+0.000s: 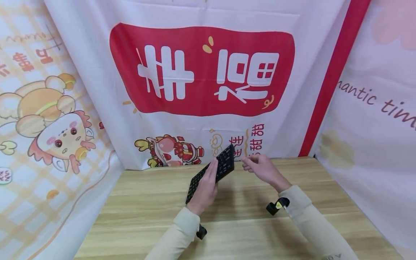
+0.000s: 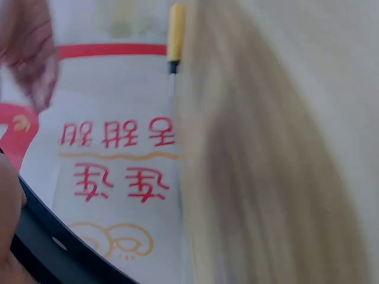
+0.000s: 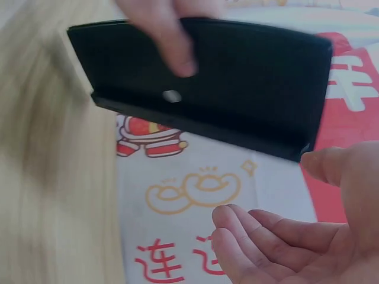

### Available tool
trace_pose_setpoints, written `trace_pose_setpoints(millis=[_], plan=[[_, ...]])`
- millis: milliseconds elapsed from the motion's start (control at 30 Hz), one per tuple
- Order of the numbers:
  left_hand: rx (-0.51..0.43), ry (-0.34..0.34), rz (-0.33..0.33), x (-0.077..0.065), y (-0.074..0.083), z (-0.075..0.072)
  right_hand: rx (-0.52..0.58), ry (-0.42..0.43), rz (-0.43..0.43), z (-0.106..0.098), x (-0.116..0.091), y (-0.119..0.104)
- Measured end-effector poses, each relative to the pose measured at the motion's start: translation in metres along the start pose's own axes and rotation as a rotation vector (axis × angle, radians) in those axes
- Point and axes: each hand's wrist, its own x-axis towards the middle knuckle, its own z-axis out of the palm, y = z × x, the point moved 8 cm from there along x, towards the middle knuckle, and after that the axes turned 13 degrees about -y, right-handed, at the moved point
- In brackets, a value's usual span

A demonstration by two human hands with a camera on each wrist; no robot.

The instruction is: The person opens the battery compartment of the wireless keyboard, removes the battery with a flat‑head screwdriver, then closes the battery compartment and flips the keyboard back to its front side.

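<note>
A black keyboard (image 1: 224,164) is raised over the table, tilted with its keys facing left and up in the head view. My left hand (image 1: 205,187) grips it across the middle, fingers over the keys. The right wrist view shows the plain black underside (image 3: 249,83) with the left thumb pressed on it. Close to the keyboard's far right end, my right hand (image 1: 261,168) holds nothing; its fingers are loosely bent, and its thumb tip overlaps a corner in the right wrist view. A yellow-handled screwdriver (image 2: 176,35) lies along the table's back edge in the left wrist view.
The wood-grain table (image 1: 146,216) meets a white cloth backdrop (image 1: 201,11) with a red printed panel behind it. Printed cloths hang on the left (image 1: 35,195) and right (image 1: 373,144). Dark wrist cameras sit at both cuffs, including one (image 1: 273,207) on the right.
</note>
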Motion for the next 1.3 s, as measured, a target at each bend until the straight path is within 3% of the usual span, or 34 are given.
trace_pose_setpoints(millis=[100, 200, 333, 467, 600, 700, 800, 967, 1067, 1167, 1300], plan=[[-0.118, 0.096, -0.008, 0.005, -0.010, -0.016, 0.004, -0.018, -0.010, 0.006, 0.003, 0.006], [-0.305, 0.181, -0.081, 0.010, -0.025, -0.030, 0.029, -0.034, -0.018, 0.014, 0.008, 0.017], [-0.561, 0.296, -0.294, 0.006, -0.053, -0.039, 0.066, -0.056, 0.004, 0.030, 0.014, 0.035], [-0.792, 0.405, -0.509, -0.007, -0.076, -0.039, 0.141, -0.096, 0.016, 0.049, 0.018, 0.050], [-1.062, 0.492, -0.622, -0.018, -0.090, -0.031, 0.221, -0.132, 0.004, 0.071, 0.023, 0.063], [-1.235, 0.570, -0.654, -0.024, -0.094, -0.024, 0.272, -0.138, 0.025, 0.088, 0.028, 0.075], [-1.389, 0.664, -0.643, -0.028, -0.093, -0.019, 0.361, -0.152, 0.017, 0.105, 0.033, 0.084], [-1.552, 0.787, -0.639, -0.035, -0.088, -0.009, 0.638, -0.193, -0.021, 0.130, 0.039, 0.088], [-1.597, 0.802, -0.665, -0.038, -0.087, -0.003, 0.812, -0.197, -0.052, 0.136, 0.040, 0.087], [-1.625, 0.791, -0.676, -0.040, -0.090, 0.000, 0.916, -0.159, -0.068, 0.133, 0.037, 0.086], [-1.694, 0.753, -0.568, -0.039, -0.093, -0.003, 0.943, -0.089, -0.048, 0.122, 0.032, 0.084]])
